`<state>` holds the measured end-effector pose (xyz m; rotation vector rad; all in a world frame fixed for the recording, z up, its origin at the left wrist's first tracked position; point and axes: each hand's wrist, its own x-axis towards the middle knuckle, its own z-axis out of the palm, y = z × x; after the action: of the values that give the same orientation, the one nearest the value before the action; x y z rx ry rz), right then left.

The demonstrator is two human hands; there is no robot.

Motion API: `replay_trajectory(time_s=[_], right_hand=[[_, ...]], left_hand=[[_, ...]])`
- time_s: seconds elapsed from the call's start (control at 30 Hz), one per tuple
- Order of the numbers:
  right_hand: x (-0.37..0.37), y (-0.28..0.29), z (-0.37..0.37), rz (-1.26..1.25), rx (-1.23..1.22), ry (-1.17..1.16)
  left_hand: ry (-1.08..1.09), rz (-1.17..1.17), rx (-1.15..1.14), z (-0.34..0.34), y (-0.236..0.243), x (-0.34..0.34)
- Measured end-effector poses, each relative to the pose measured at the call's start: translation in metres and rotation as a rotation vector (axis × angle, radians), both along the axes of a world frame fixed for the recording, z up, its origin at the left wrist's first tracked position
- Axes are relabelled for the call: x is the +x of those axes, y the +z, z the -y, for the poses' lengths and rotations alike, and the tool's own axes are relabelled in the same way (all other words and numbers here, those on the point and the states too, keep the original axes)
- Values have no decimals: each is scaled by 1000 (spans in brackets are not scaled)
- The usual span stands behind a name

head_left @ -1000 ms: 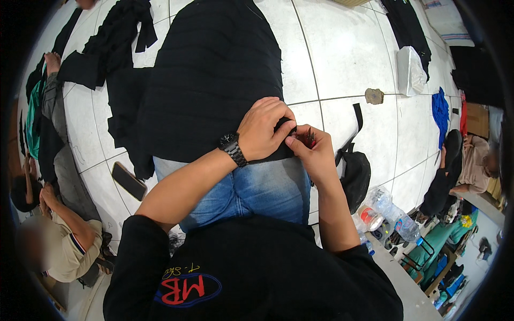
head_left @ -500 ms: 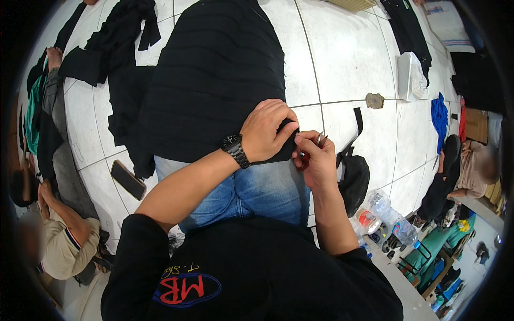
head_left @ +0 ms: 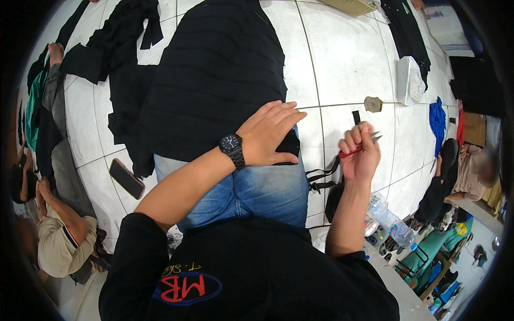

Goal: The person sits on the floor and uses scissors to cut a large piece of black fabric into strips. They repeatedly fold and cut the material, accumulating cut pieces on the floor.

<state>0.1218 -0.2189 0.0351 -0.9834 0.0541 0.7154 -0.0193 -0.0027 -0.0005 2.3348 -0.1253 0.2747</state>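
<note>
1. Here, blue jeans (head_left: pixel 230 184) show below the near edge of the black cloth (head_left: pixel 214 91), which is draped forward over the legs.
2. Left hand (head_left: pixel 267 134), black watch (head_left: pixel 231 144) at wrist: palm down on the cloth's near right corner, fingers spread apart.
3. Right hand (head_left: pixel 360 152): off to the right, apart from the cloth; fingers clamped on a red-handled tool (head_left: pixel 350 153), pointed metal tips protruding.
4. Phone (head_left: pixel 127 178): flat on tiled floor (head_left: pixel 348 48), left of cloth.
5. Farther: brown lump (head_left: pixel 373 104), then white bag (head_left: pixel 410 80).
</note>
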Motion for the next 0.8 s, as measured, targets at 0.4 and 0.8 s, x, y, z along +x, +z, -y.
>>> replay_trajectory(time_s=[0.4, 0.8], right_hand=[[38, 2, 87, 1545, -1412, 853], [-34, 19, -33, 1676, -820, 535]], left_hand=[[-28, -95, 147, 2, 1, -2], [112, -62, 332, 8, 2, -30]])
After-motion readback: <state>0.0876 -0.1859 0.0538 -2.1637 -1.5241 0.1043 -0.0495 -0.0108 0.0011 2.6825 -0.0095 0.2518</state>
